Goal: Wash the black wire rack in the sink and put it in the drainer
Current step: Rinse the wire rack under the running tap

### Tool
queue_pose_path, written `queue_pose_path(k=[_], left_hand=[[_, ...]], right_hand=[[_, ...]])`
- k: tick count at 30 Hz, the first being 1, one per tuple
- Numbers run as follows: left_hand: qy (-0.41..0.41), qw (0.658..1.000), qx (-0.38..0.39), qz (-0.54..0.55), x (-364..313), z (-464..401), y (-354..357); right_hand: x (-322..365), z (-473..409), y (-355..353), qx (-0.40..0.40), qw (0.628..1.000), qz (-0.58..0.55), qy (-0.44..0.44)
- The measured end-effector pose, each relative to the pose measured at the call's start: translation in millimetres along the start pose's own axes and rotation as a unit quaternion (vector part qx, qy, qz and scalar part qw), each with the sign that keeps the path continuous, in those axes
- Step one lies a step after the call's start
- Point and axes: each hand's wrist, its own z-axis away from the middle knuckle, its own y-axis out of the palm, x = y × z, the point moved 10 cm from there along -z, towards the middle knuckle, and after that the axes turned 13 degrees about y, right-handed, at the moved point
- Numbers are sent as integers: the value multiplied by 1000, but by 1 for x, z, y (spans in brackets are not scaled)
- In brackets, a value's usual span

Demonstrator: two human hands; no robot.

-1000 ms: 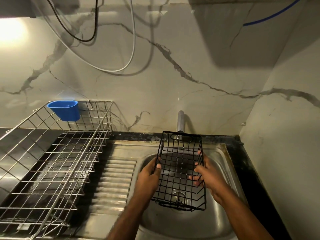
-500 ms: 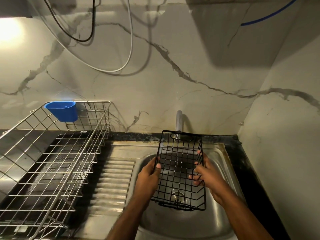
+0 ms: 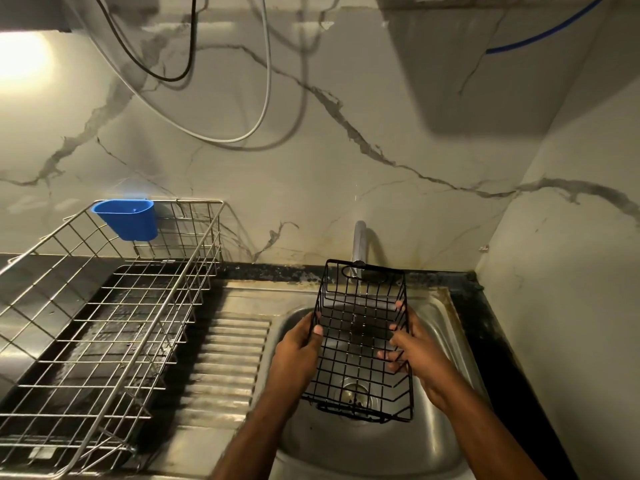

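Over sink [image 3: 446, 317], both hands' fingers [image 3: 391, 355] gripping rack [image 3: 360, 341] sides

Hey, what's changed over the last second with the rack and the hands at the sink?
Almost nothing. The black wire rack stays over the sink under the tap, gripped by the left hand and right hand as before. The drainer has not moved.

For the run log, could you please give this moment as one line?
phase: rinsing | rack: under tap, over sink | left hand, right hand: gripping sides | drainer: not yet used
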Motion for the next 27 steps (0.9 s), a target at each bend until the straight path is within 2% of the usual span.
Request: queue_pose_path(k=[6, 27], left_hand=[[-3, 1000, 9, 9, 1, 0, 2], [-14, 999, -31, 12, -3, 3, -14]], right_hand=[[0, 2, 0, -3, 1000, 1, 1], [12, -3, 13, 12, 1000, 6, 3]])
